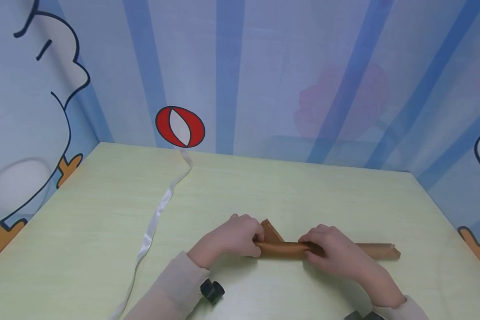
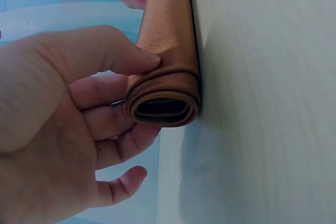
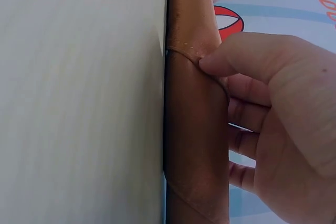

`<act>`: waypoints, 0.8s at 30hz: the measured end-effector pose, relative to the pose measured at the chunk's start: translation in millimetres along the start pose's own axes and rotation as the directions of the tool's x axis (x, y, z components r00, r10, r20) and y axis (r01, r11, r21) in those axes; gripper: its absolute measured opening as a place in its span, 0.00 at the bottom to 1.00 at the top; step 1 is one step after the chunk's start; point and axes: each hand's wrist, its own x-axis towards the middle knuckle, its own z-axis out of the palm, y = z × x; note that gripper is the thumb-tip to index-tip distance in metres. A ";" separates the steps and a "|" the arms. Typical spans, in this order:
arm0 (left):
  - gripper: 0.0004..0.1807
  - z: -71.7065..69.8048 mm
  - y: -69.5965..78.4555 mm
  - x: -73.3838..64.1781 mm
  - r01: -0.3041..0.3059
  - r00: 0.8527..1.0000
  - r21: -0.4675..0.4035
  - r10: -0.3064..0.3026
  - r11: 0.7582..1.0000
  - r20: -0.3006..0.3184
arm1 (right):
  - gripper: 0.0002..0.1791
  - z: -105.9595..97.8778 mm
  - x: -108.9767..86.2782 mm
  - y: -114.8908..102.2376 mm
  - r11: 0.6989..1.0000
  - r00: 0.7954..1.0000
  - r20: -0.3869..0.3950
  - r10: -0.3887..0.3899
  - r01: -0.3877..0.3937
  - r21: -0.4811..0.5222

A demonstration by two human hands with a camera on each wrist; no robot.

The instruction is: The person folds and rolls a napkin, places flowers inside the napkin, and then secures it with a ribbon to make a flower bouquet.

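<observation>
Both hands have hold of a brown roll (image 1: 282, 250), a leather-like sheet wound into a flattened tube that lies on the pale tabletop (image 1: 304, 195) at about five o'clock from the middle of the head view. The left hand (image 1: 240, 235) grips it at its nine o'clock end: in the left wrist view the thumb rests on the near face just behind the open, spiralled end (image 2: 164, 109), the other fingers reach round the far side, and the lowest finger stands off it, so the grip is a loose pinch closed only to the roll's thickness. The right hand (image 1: 336, 251), at three o'clock from the left, pinches the roll farther along; in the right wrist view its thumb tip presses at a slanting edge of the material while the fingers sit behind, curled only partway. Beyond the right hand a length of the brown material runs on toward three o'clock, and a folded flap (image 1: 271, 232) sticks up toward eleven o'clock between the hands. At nine o'clock from the left hand, well apart, a white ribbon (image 1: 150, 231) trails from one o'clock down to seven, its upper end near a red-and-white ball picture (image 1: 180, 126) on the striped backdrop (image 1: 260, 66).
</observation>
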 end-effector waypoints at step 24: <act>0.15 3.1 -0.5 2.1 -0.052 0.993 0.194 0.071 0.980 -0.093 | 0.08 3.4 1.8 -1.1 0.998 0.994 -0.103 -0.026 0.020 -0.067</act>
